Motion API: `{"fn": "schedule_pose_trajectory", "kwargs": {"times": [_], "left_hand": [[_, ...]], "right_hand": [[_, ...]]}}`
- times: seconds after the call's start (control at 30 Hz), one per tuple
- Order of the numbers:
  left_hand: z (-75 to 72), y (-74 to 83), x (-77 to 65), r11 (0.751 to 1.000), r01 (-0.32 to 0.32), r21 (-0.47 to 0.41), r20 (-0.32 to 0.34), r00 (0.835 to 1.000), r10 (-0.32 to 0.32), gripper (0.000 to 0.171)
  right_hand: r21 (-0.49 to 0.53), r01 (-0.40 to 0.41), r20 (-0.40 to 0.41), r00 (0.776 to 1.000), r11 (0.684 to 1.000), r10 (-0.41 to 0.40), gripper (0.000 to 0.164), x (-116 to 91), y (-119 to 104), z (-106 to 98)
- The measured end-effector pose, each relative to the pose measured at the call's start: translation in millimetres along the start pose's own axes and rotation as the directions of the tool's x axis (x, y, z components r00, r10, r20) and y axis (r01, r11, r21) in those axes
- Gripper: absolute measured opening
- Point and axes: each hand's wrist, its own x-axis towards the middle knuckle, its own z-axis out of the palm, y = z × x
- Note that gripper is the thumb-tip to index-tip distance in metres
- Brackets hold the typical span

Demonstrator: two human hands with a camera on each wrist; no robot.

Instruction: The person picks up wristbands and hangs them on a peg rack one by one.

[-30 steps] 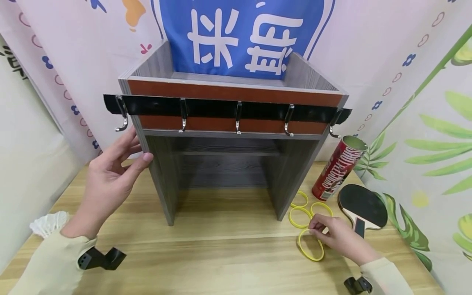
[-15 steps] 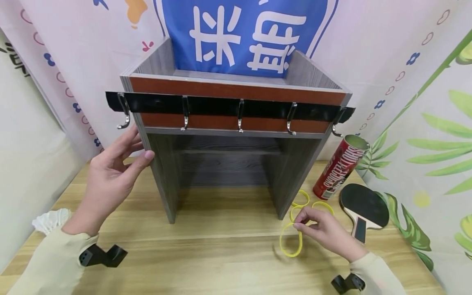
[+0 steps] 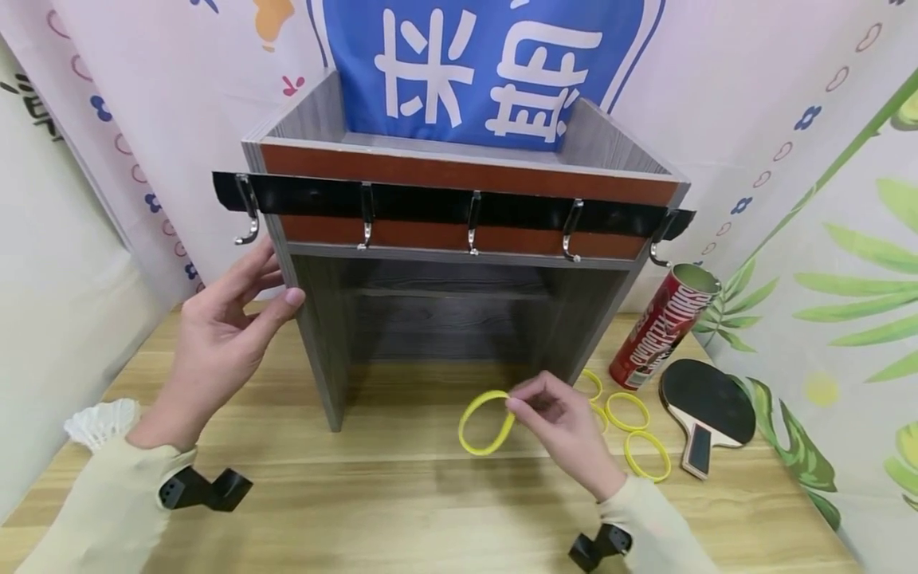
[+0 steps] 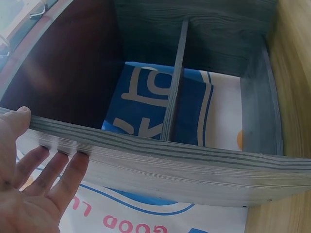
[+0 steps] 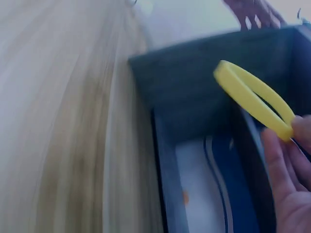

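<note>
Thumb and forefinger of my right hand [image 3: 562,422] pinch a yellow wristband [image 3: 464,430]. It hangs above the table in front of the grey wooden rack [image 3: 469,156]. In the right wrist view the wristband [image 5: 245,104] tilts off the fingertips. My left hand [image 3: 222,343] touches the rack's left side. Its thumb lies on the panel's front edge and its extended fingers rest against the outer face, as the left wrist view shows. Across the rack's front runs a black strip [image 3: 419,203] with several metal hooks [image 3: 473,223]; none carries a wristband.
Several yellow wristbands [image 3: 669,460] lie right of the rack, partly behind my right hand. Beyond them are an upright red chocolate can [image 3: 656,331] and a table tennis bat [image 3: 706,399]. A white shuttlecock [image 3: 103,422] lies by my left wrist on the wooden table [image 3: 373,510].
My right hand has lifted one wristband off the table and carried it left, to the front of the rack's opening. The left hand keeps its place on the side panel.
</note>
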Motion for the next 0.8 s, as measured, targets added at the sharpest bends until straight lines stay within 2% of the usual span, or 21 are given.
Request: {"fn": "schedule_pose_trajectory", "kwargs": {"times": [0.13, 0.27, 0.43, 0.6, 0.67, 0.8], "left_hand": [[-3.9, 0.1, -2.2, 1.0, -0.003, -0.014, -0.014, 1.0, 0.002, 0.065], [-5.9, 0.7, -3.6, 1.0, 0.004, -0.022, -0.023, 1.0, -0.004, 0.065], [-4.4, 1.4, -1.7, 0.999, 0.015, -0.051, -0.02, 1.0, -0.016, 0.064], [-2.1, 2.1, 1.4, 0.997, 0.041, -0.061, 0.004, 0.999, -0.04, 0.063], [-1.7, 2.4, 1.7, 0.998, 0.046, -0.042, 0.007, 0.999, -0.046, 0.064], [-1.7, 4.1, 0.7, 0.996, 0.07, 0.063, 0.006, 0.998, -0.07, 0.064]], "right_hand": [[0.167, 0.063, -0.058, 0.997, 0.984, -0.054, 0.005, 15, -14, 38], [0.263, 0.095, -0.075, 0.994, 0.96, -0.077, 0.009, 31, -33, 67], [0.33, 0.173, -0.085, 0.985, 0.928, -0.153, 0.016, 48, -56, 91], [0.367, 0.259, -0.104, 0.966, 0.893, -0.237, 0.018, 62, -75, 106], [0.378, 0.289, -0.119, 0.957, 0.88, -0.264, 0.017, 67, -83, 111], [0.385, 0.318, -0.16, 0.948, 0.866, -0.277, 0.012, 75, -102, 122]]}}
